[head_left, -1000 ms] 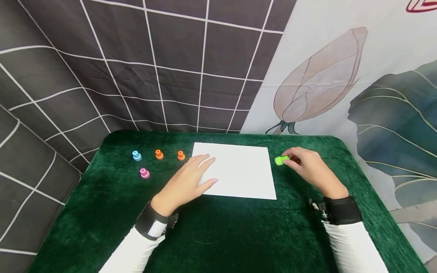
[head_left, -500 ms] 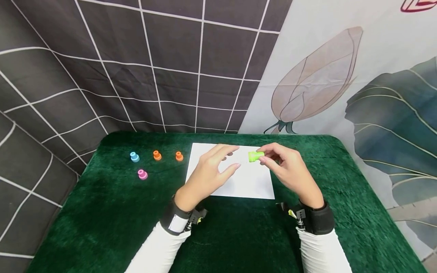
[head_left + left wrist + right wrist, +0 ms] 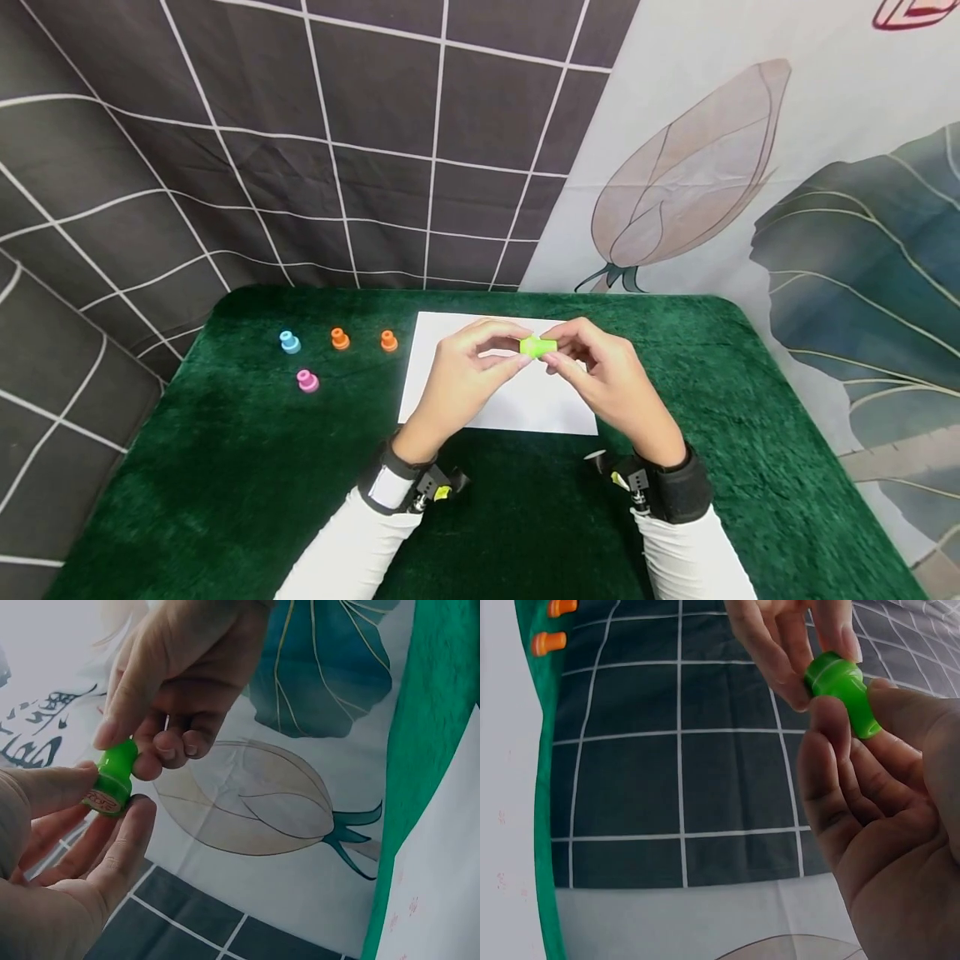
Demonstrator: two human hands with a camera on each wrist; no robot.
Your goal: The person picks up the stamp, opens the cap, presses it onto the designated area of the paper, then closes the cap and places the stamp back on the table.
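Observation:
A bright green toy stamp point(image 3: 537, 347) is held between both hands above a white sheet of paper point(image 3: 517, 404). My left hand point(image 3: 467, 377) pinches its wide base end with thumb and fingers. From the other side, my right hand point(image 3: 615, 383) grips the narrow handle end. Seen from the left wrist, the stamp point(image 3: 116, 769) lies tilted, with a reddish pattern on its round end face. Fingers cover part of its sides. In the right wrist view, the stamp point(image 3: 847, 694) has a darker green band at the base.
On the green cloth-covered table point(image 3: 225, 467), left of the paper, stand a blue stamp point(image 3: 289, 342), a pink stamp point(image 3: 307, 381) and two orange ones, the nearer to the paper being an orange stamp point(image 3: 388, 340). Faint reddish marks point(image 3: 412, 905) show on the sheet. A tiled-pattern curtain point(image 3: 375, 200) hangs behind.
My right hand has carried the green stamp leftward from beside the paper to above it. The left hand has lifted, moved right, and taken hold of the stamp's base end.

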